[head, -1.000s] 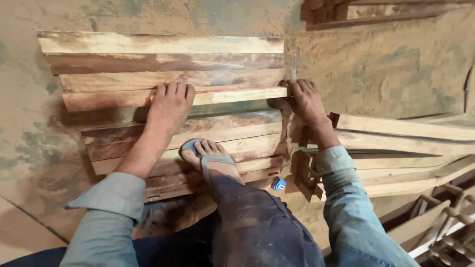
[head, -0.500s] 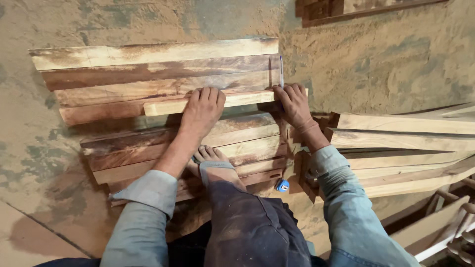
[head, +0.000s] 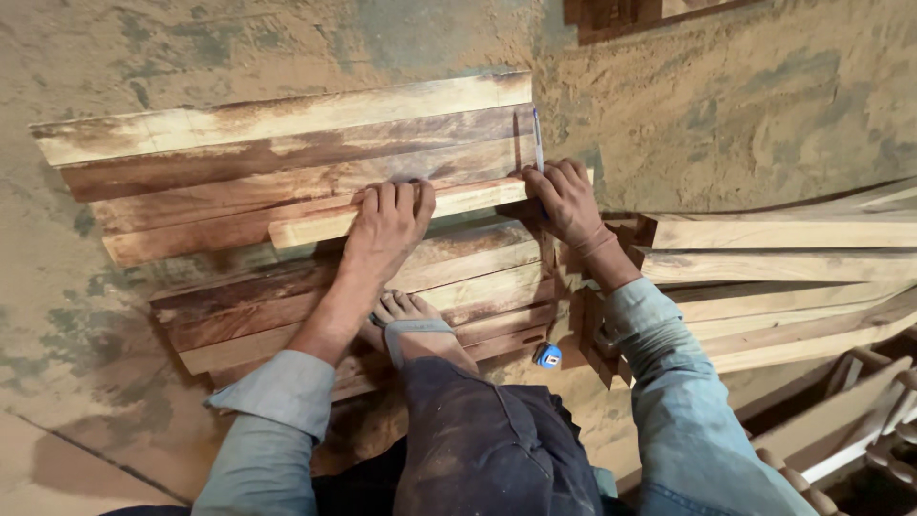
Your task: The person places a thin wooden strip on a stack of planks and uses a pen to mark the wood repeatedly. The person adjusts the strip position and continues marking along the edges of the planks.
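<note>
My left hand (head: 387,225) presses down on a pale narrow wooden strip (head: 310,227), fingers hooked over its far edge. The strip lies across a row of wide brown boards (head: 287,143) on the dusty floor. My right hand (head: 565,203) rests on the strip's right end and holds a pen (head: 537,139) upright against the ends of the boards. My foot (head: 413,323), in a grey sandal, stands on a lower stack of planks (head: 478,277).
A small blue tape measure (head: 547,355) lies on the floor beside the lower planks. More long pale planks (head: 783,234) are piled at the right, with wooden frame parts (head: 860,401) at the bottom right. Dark timber (head: 621,14) lies at the top edge.
The pale strip has slid to the right along the boards, and my left hand moved right with it. My right hand stays at the boards' right end with the pen.
</note>
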`<state>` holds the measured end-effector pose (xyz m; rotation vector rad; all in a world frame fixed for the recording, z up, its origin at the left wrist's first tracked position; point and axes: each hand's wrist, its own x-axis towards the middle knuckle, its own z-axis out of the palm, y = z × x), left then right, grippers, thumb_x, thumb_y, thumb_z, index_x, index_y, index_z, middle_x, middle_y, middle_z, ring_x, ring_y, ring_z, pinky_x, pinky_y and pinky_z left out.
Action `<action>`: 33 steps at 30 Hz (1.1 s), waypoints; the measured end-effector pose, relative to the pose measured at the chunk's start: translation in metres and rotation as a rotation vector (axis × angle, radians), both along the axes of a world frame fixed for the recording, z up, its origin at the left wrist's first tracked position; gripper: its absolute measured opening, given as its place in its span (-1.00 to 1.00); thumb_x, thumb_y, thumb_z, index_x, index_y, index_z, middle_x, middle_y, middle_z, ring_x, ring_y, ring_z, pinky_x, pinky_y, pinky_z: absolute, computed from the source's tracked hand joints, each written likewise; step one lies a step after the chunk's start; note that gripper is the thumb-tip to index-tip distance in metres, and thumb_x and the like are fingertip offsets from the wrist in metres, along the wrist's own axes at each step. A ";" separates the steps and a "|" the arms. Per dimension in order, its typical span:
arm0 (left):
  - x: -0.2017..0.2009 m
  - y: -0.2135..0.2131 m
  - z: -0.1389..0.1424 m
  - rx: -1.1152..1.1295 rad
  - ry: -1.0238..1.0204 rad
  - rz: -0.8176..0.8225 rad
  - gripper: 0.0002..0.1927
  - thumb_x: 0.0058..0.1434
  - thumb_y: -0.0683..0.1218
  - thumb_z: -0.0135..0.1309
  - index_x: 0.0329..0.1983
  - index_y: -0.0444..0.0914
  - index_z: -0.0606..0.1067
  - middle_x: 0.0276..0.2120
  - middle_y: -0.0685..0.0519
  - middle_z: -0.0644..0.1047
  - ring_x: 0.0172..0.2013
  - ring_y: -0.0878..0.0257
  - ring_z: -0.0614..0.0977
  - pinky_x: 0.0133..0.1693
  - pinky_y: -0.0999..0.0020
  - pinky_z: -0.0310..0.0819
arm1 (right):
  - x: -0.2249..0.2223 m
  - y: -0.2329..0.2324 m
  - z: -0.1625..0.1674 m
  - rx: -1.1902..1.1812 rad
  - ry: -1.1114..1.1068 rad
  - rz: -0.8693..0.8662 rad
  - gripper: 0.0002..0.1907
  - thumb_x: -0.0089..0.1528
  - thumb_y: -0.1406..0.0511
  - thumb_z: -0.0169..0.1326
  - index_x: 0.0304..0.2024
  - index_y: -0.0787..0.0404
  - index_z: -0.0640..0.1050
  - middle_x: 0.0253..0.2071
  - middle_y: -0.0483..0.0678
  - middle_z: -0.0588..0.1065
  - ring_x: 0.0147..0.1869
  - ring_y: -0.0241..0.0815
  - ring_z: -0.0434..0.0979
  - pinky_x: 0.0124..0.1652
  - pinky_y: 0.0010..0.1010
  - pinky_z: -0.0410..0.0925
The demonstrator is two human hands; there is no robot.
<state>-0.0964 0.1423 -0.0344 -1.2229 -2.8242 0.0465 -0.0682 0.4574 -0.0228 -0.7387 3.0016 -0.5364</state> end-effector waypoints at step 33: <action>-0.003 0.046 -0.019 -0.012 -0.211 0.059 -0.70 0.23 -0.05 0.00 -0.01 -0.24 0.42 -0.22 -0.07 0.44 -0.19 0.02 0.47 -0.16 0.03 0.39 | -0.024 0.029 0.023 -0.248 -0.258 -0.304 -0.68 0.43 0.23 -0.01 0.08 0.27 0.61 -0.34 -0.07 0.58 -0.30 -0.25 0.48 -0.20 -0.29 0.37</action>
